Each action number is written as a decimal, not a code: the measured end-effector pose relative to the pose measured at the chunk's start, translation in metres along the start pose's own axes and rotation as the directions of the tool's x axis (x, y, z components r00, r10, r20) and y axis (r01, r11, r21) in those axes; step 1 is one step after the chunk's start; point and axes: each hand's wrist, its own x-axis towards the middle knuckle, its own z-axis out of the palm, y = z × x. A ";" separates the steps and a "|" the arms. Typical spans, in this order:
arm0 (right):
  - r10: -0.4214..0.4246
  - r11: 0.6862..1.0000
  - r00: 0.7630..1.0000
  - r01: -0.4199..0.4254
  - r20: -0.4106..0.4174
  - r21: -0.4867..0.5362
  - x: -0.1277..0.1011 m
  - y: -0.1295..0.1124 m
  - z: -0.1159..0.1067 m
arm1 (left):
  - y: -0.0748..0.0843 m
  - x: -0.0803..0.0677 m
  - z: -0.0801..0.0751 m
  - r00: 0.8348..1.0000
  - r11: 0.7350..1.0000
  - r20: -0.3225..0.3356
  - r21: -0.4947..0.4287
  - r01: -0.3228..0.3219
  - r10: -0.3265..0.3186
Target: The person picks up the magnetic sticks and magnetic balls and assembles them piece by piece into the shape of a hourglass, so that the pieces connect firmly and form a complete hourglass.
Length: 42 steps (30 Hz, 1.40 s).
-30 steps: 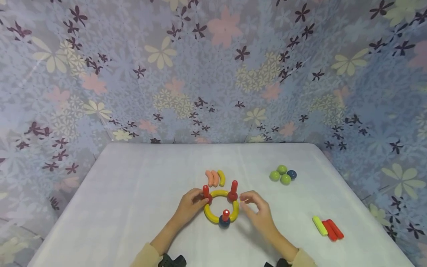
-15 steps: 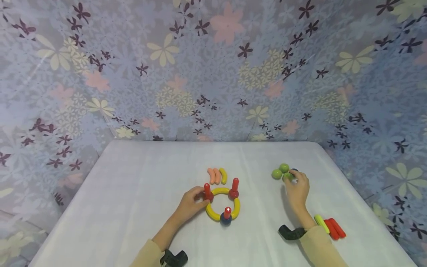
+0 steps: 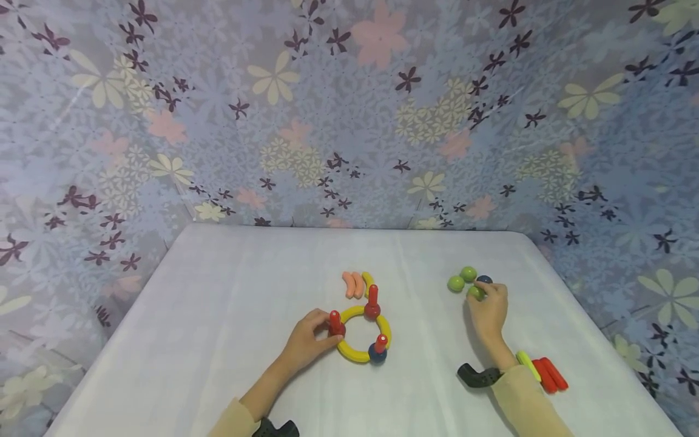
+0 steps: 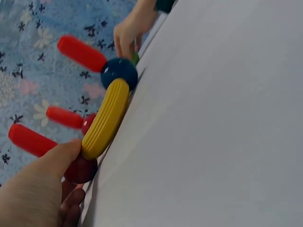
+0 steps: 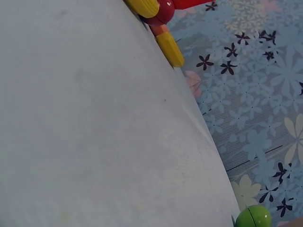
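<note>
On the white table lies a ring of curved yellow pieces (image 3: 355,354) joined by two red balls (image 3: 372,311) and a dark blue ball (image 3: 377,353). Each ball bears an upright red stick (image 3: 374,295). My left hand (image 3: 306,343) grips the ring's left red ball (image 4: 81,170) between thumb and fingers. Over at the right, my right hand (image 3: 489,311) pinches a green ball (image 3: 476,293) among the loose balls. Only a sliver of that hand shows in the right wrist view, next to a green ball (image 5: 254,216).
Two orange curved pieces (image 3: 348,284) and a yellow one (image 3: 368,282) lie behind the ring. More green balls (image 3: 455,283) and a dark blue ball (image 3: 484,280) sit around my right hand. Red sticks (image 3: 554,372) and a yellow-green stick (image 3: 528,365) lie near my right sleeve.
My right hand has gone from beside the ring to the green balls and now pinches one. Under my left hand, the ring has turned counterclockwise.
</note>
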 end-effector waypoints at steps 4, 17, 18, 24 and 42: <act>0.009 1.000 1.000 -0.008 -0.004 0.018 0.001 0.002 -0.001 | 0.004 -0.006 0.003 0.999 1.000 -0.036 0.023 0.002 -0.001; 0.101 0.977 0.995 -0.100 0.005 0.190 -0.012 -0.037 -0.008 | 0.008 -0.010 0.004 1.000 0.999 -0.016 0.030 -0.012 0.012; 0.118 0.970 0.993 -0.122 0.030 0.209 -0.015 -0.045 -0.008 | 0.008 -0.010 0.004 1.000 1.000 -0.013 0.026 -0.017 0.017; 0.094 0.907 0.970 -0.175 0.223 0.384 -0.041 -0.097 -0.013 | 0.006 -0.011 0.004 0.999 0.999 -0.007 0.029 -0.032 0.032; -0.433 0.765 0.854 0.178 0.289 0.619 -0.114 -0.117 -0.005 | 0.008 -0.013 0.004 0.999 0.998 0.012 -0.050 -0.045 0.046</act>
